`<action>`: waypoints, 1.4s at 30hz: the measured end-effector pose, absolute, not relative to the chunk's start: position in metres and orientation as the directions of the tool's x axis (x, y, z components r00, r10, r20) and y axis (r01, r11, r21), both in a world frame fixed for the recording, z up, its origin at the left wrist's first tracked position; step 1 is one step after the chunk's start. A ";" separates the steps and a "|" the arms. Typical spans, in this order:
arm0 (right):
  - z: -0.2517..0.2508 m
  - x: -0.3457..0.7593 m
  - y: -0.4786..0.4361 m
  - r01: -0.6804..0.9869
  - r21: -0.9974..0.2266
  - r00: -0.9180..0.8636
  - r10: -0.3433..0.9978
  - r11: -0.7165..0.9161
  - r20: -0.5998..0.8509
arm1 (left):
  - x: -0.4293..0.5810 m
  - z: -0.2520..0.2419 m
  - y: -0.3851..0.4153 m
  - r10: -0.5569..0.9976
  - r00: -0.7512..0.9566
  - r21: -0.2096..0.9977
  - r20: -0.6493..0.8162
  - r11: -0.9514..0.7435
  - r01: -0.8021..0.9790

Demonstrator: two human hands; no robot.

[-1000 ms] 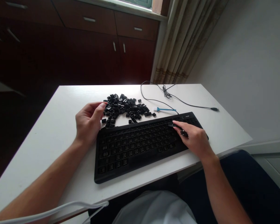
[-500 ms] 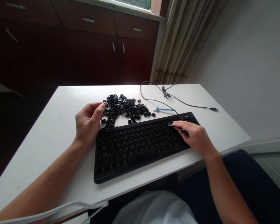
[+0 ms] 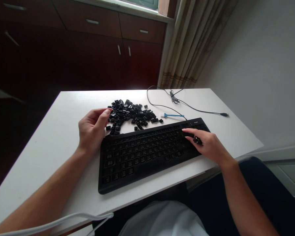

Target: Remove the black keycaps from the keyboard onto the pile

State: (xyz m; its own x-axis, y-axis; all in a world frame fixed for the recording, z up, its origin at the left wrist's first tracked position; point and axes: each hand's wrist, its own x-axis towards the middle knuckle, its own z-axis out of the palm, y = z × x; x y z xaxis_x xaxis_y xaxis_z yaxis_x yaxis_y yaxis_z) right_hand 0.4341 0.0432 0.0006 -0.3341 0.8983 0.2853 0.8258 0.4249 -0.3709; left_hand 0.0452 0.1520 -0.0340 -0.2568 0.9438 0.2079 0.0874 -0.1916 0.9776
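Note:
A black keyboard point(image 3: 147, 168) lies at a slant on the table, its keycaps off over most of the rows I can see. Over its right part is my right hand point(image 3: 210, 144). The thumb and index finger are apart, while black keycaps point(image 3: 197, 140) sit tucked in the curled fingers. Past the keyboard's top left corner, my left hand point(image 3: 93, 127) rests at the edge of a heap of loose black keycaps point(image 3: 127, 111). Its thumb and index finger are pressed together; anything between them is too small to make out.
A blue-handled brush point(image 3: 173, 115) lies behind the keyboard. The black cable point(image 3: 199, 109) loops over the table's far right to a USB plug point(image 3: 224, 114). A white tube-like bar point(image 3: 81, 214) crosses the lower left, near the white table's point(image 3: 49, 131) front edge.
The keycap pinched at my right fingertips is gone from them, and the thumb and index finger have parted slightly. My left hand has stayed where it was.

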 end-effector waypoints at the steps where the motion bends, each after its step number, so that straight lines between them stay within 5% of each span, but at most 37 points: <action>1: 0.001 0.433 0.043 0.826 -0.370 -0.334 0.898 0.425 0.285 | 0.045 -0.034 0.152 0.944 -0.257 0.978 0.208 -0.191 0.088; 13: 0.001 0.433 0.045 0.833 -0.330 -0.337 0.879 0.445 0.337 | 0.045 -0.034 0.152 0.945 -0.268 0.981 0.190 -0.169 0.100; 20: 0.001 0.480 0.030 0.945 -0.310 0.103 0.814 0.099 0.572 | 0.045 -0.034 0.152 0.952 -0.263 0.986 0.155 -0.133 0.103; 25: -0.008 0.497 0.017 0.938 -0.340 0.255 0.783 -0.059 0.567 | 0.043 -0.037 0.152 0.952 -0.273 0.987 0.141 -0.113 0.115; 42: -0.023 0.485 -0.022 0.946 -0.311 0.251 0.812 -0.091 0.526 | 0.042 -0.040 0.153 0.945 -0.289 0.983 0.151 -0.113 0.143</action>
